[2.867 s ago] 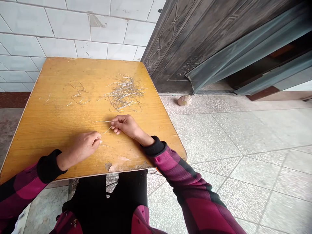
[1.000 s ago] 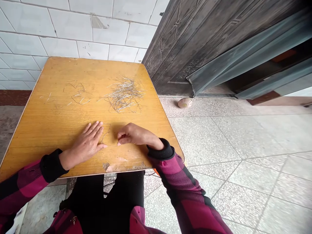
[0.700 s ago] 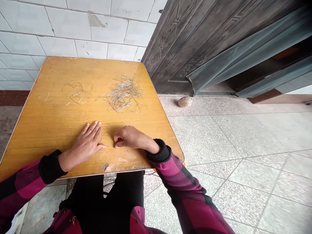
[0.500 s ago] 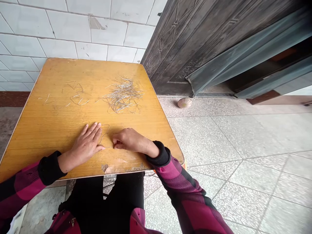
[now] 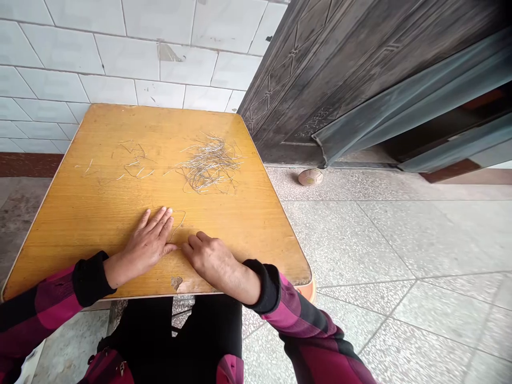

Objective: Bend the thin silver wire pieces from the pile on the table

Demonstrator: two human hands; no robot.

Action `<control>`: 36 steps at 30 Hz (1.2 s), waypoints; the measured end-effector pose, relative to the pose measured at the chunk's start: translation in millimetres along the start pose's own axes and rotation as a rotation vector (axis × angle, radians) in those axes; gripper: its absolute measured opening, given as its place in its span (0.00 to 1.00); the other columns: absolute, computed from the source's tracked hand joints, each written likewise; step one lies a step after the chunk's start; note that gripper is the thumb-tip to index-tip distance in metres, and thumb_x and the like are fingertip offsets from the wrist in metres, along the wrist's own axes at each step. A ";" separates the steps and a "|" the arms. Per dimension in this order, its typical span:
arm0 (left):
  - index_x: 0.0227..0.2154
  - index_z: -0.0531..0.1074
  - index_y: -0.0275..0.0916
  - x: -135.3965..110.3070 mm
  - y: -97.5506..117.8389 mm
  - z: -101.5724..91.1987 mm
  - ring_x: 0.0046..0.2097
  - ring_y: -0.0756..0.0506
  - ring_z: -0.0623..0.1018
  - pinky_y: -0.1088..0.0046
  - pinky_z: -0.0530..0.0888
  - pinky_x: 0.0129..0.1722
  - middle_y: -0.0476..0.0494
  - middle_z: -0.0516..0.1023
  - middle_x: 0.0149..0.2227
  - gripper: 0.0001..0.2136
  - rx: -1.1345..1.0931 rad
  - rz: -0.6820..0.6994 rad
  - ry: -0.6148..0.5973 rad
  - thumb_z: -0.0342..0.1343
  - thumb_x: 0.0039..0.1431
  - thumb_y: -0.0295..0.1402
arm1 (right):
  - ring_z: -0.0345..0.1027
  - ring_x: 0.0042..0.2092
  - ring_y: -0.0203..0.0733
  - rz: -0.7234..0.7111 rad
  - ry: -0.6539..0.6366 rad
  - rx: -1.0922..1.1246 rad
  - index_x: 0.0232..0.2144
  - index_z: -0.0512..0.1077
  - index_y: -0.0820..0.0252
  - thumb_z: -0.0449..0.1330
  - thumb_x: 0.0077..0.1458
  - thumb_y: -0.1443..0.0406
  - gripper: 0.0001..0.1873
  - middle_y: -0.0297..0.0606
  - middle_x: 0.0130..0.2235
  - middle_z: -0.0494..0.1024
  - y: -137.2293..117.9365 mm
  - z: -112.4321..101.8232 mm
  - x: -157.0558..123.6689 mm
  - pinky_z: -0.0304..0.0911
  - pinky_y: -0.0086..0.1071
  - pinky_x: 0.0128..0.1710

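Observation:
My left hand [image 5: 149, 240] lies flat on the wooden table [image 5: 100, 213], fingers stretched out, pressing down on a thin wire [image 5: 184, 217]. A bent loop of this wire shows beyond the fingertips, and the rest is hidden under the hand. Just right of the left thumb tip, my right hand [image 5: 212, 258] is closed, its thumb and fingers pinched low over the table at the wire's near part. The fingertips mostly hide the pinched stretch. Farther back lies a tangled pile of thin wires [image 5: 210, 160].
Several loose wire pieces [image 5: 138, 162] lie at the back left of the table. A white tiled wall [image 5: 160, 64] stands behind it. To the right are a dark carved door [image 5: 304, 90], a grey-green curtain [image 5: 360, 117] and a small round object [image 5: 310, 177] on the floor.
My right hand has moved left and nearer the table's front edge, close to the left thumb, and its wrist has turned. My left hand stays flat. The view has shifted slightly.

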State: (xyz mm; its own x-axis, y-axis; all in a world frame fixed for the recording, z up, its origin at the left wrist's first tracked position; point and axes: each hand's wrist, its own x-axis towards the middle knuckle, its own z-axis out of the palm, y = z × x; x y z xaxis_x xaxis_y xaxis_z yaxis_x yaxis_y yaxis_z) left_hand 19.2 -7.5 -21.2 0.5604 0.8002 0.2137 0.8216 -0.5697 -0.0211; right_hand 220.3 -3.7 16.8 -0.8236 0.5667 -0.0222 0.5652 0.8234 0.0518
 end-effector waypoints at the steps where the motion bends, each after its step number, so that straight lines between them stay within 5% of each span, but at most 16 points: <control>1: 0.59 0.62 0.26 -0.1 0.2 0.2 0.66 0.34 0.57 0.47 0.55 0.63 0.27 0.59 0.63 0.27 -0.006 -0.004 0.002 0.46 0.65 0.43 | 0.62 0.31 0.41 0.013 0.015 -0.004 0.31 0.69 0.63 0.52 0.61 0.72 0.09 0.42 0.29 0.72 -0.1 2.1 -1.2 0.53 0.33 0.24; 8: 0.58 0.61 0.27 1.0 -1.1 -0.3 0.66 0.35 0.58 0.47 0.53 0.63 0.28 0.61 0.63 0.27 -0.052 -0.018 0.020 0.49 0.64 0.42 | 0.66 0.32 0.41 0.160 0.203 0.027 0.30 0.70 0.61 0.56 0.59 0.71 0.06 0.39 0.32 0.73 -4.6 15.2 -15.8 0.59 0.32 0.25; 16: 0.53 0.66 0.30 5.3 -3.8 -13.2 0.62 0.35 0.65 0.49 0.58 0.62 0.28 0.66 0.60 0.23 -0.169 0.002 0.138 0.54 0.61 0.41 | 0.73 0.40 0.40 0.383 0.579 0.287 0.43 0.71 0.61 0.53 0.63 0.67 0.09 0.43 0.42 0.76 -9.4 43.5 -43.7 0.70 0.31 0.37; 19: 0.50 0.69 0.32 9.7 -25.2 -20.1 0.57 0.38 0.70 0.54 0.65 0.58 0.30 0.69 0.57 0.17 -0.239 -0.068 0.229 0.53 0.62 0.37 | 0.73 0.41 0.40 0.430 0.686 0.395 0.44 0.71 0.61 0.54 0.62 0.67 0.09 0.44 0.43 0.75 -11.4 47.0 -50.0 0.71 0.32 0.39; 22: 0.46 0.72 0.33 12.9 -69.3 -32.9 0.51 0.40 0.73 0.61 0.69 0.52 0.33 0.75 0.48 0.13 -0.209 -0.263 0.281 0.50 0.62 0.32 | 0.73 0.41 0.41 0.482 0.760 0.475 0.42 0.72 0.60 0.55 0.61 0.67 0.08 0.44 0.41 0.75 -11.3 46.7 -52.7 0.71 0.33 0.39; 25: 0.41 0.75 0.34 13.2 -117.1 -49.4 0.46 0.39 0.72 0.61 0.70 0.47 0.34 0.73 0.41 0.12 -0.025 -0.505 0.156 0.51 0.59 0.31 | 0.73 0.41 0.42 0.503 0.787 0.513 0.41 0.72 0.59 0.55 0.61 0.66 0.08 0.44 0.40 0.76 -10.1 45.3 -53.1 0.72 0.35 0.38; 28: 0.38 0.77 0.34 15.5 -145.3 -60.4 0.45 0.37 0.72 0.62 0.68 0.44 0.33 0.72 0.41 0.11 0.102 -0.591 -0.049 0.51 0.56 0.30 | 0.73 0.41 0.42 0.495 0.787 0.534 0.41 0.72 0.59 0.55 0.61 0.66 0.08 0.44 0.40 0.76 -9.7 44.2 -53.4 0.72 0.35 0.38; 31: 0.35 0.77 0.29 24.0 -152.9 -61.1 0.47 0.34 0.71 0.59 0.65 0.44 0.26 0.71 0.42 0.12 0.178 -0.561 -0.188 0.48 0.55 0.25 | 0.73 0.41 0.42 0.495 0.802 0.553 0.40 0.72 0.59 0.55 0.61 0.66 0.07 0.44 0.40 0.76 -10.2 43.9 -54.1 0.71 0.35 0.39; 36: 0.33 0.77 0.25 38.6 -157.5 -56.2 0.47 0.33 0.71 0.58 0.63 0.45 0.23 0.73 0.42 0.13 0.186 -0.530 -0.250 0.47 0.52 0.20 | 0.73 0.41 0.41 0.512 0.818 0.580 0.39 0.72 0.59 0.55 0.61 0.66 0.07 0.43 0.39 0.76 -11.2 45.4 -54.7 0.70 0.35 0.39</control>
State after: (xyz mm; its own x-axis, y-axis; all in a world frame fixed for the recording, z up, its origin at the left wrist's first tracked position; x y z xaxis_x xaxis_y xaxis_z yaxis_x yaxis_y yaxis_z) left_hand -94.5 102.6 45.3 0.0594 0.9982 0.0066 0.9871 -0.0578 -0.1496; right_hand 261.2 -42.6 -27.9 -0.1512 0.8272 0.5412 0.6068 0.5099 -0.6097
